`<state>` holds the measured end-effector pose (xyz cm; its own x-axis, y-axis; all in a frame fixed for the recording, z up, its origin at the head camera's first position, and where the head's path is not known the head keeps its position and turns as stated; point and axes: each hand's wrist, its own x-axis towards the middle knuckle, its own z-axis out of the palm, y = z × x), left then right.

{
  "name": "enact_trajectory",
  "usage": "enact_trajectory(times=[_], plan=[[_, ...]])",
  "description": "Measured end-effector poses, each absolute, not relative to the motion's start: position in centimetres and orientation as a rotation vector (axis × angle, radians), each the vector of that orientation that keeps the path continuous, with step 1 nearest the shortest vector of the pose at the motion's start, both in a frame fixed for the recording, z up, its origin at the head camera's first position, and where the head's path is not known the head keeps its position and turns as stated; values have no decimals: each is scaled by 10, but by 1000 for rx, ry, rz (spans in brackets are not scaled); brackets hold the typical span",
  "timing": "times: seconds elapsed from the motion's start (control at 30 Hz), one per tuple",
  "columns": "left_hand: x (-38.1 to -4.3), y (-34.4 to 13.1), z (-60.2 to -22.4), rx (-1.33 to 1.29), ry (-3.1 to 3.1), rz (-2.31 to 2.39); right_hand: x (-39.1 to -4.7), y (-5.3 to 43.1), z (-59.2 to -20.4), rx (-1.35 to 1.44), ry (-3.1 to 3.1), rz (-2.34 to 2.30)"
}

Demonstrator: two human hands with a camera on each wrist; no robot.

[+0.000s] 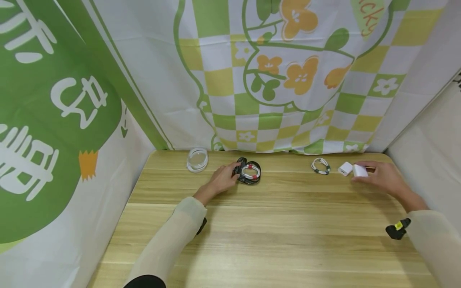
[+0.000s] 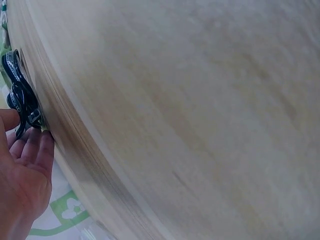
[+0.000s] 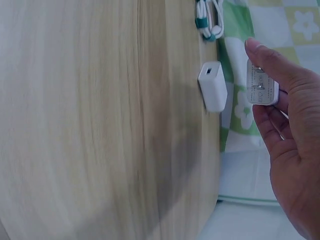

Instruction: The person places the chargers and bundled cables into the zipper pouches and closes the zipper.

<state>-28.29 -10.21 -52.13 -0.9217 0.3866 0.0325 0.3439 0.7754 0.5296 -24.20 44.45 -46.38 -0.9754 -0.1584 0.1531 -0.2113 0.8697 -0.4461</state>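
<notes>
At the back middle of the table, my left hand (image 1: 224, 178) pinches a coiled black cable (image 2: 21, 95) between thumb and fingers. The cable looks flat, with pale print along it. Right beside it lies a white cable coil with red ties (image 1: 251, 172), ringed by black. On the far right my right hand (image 1: 387, 176) grips a white charger plug (image 3: 262, 86) by its sides, its metal prongs facing the right wrist camera. Another white charger plug (image 3: 213, 87) rests on the table just left of it, a port showing on its end.
A clear-white coil (image 1: 197, 160) lies at the table's back left. Toward the right is a white cable coil with dark green ties (image 1: 320, 166). A patterned curtain (image 1: 273, 120) hangs along the back edge of the wooden table (image 1: 281, 240).
</notes>
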Motion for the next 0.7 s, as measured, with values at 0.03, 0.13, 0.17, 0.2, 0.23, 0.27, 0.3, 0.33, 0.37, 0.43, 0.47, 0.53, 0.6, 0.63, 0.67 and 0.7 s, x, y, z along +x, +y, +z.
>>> enact_trajectory(times=[0.03,0.13,0.17,0.2,0.23,0.27,0.3,0.33,0.37,0.43,0.47,0.53,0.6,0.63,0.67,0.7], plan=[[-283,-102,-521,596,2886,837,-242,442,-463,294,-2928,714],[-283,-102,-521,600,2884,833,-244,433,-460,332,-2912,738],[-283,-102,-521,600,2882,831,-245,431,-460,347,-2903,741],[-283,-103,-521,598,2882,830,-246,428,-460,364,-2896,748],[-283,-103,-521,599,2882,832,-246,426,-459,378,-2888,745],[-283,-103,-521,601,2882,834,-247,424,-459,393,-2883,745],[-283,-103,-521,603,2884,836,-247,422,-459,400,-2876,745],[-283,-103,-521,606,2885,839,-247,420,-458,407,-2871,740],[-283,-103,-521,610,2886,844,-248,418,-457,417,-2868,730],[-283,-103,-522,616,2888,846,-247,414,-455,426,-2871,727],[-283,-103,-521,617,2886,849,-247,412,-453,434,-2876,716],[-283,-104,-521,618,2884,851,-247,407,-450,447,-2889,704],[-283,-104,-521,618,2881,852,-247,403,-448,460,-2903,704],[-283,-104,-521,617,2879,855,-247,402,-447,466,-2909,708],[-283,-104,-521,617,2879,857,-247,400,-446,472,-2911,716],[-283,-104,-521,618,2880,859,-248,398,-446,475,-2914,733]])
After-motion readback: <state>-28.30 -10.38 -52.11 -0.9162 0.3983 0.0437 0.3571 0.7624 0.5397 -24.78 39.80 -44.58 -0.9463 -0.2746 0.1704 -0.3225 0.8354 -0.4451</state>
